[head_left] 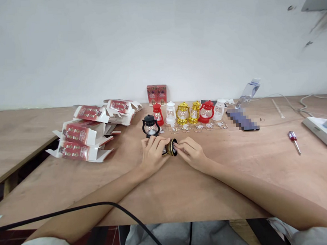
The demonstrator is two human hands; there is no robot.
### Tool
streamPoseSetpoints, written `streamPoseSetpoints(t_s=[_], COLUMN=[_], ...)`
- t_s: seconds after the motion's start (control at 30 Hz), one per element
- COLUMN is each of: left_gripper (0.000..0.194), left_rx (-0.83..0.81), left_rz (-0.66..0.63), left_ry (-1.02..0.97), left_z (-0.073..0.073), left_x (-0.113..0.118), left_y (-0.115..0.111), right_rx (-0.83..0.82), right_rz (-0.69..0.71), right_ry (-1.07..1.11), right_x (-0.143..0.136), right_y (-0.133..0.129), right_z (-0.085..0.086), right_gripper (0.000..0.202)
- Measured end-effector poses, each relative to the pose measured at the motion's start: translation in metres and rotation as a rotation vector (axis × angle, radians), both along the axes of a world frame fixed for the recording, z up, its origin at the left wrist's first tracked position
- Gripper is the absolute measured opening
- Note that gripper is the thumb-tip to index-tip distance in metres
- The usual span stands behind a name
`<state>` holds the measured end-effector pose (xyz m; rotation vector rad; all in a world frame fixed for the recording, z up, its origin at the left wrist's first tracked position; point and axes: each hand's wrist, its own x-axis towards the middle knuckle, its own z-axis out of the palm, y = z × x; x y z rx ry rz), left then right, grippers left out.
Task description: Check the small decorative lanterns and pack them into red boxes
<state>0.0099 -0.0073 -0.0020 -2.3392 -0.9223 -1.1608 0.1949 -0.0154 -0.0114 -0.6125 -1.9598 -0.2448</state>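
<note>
My left hand (153, 151) grips a small black and gold toy lantern (171, 147) lying on its side on the wooden table (168, 189). My right hand (191, 151) pinches the lantern's round base with its fingertips. Just behind my left hand stands an upright black lantern (150, 126). Further back a row of small lanterns stands upright: red (157, 114), white (170, 113), two gold (182, 113), another red (206, 111) and another white.
Flattened red-and-white cartons (82, 137) are piled at the left. Two red boxes (157, 95) stand by the wall. A phone (243, 120), a red-handled screwdriver (294, 141), a white device (325, 131) and cables lie at the right. A black cable (107, 206) crosses the front edge.
</note>
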Motion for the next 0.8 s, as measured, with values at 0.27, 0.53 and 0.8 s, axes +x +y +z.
streamPoseSetpoints(t_s=[0.27,0.53,0.8], left_gripper=[0.022,0.019,0.019], left_rx=[0.016,0.010,0.013], left_rz=[-0.015,0.016,-0.036], left_ry=[0.018,0.058,0.094], left_z=[0.0005,0.0011,-0.0012], left_x=[-0.0001,0.0003,-0.0012], left_y=[-0.0008,-0.0022,0.0016], right_rx=[-0.071,-0.122,-0.158], right_rz=[-0.016,-0.013,0.045], right_ry=[0.039,0.057,-0.032], right_x=[0.0011,0.0015,0.0064], right_y=[0.0005,0.0023,0.0050], right_z=[-0.0028,-0.0060,-0.0021], right_gripper=[0.007,0.007,0.007])
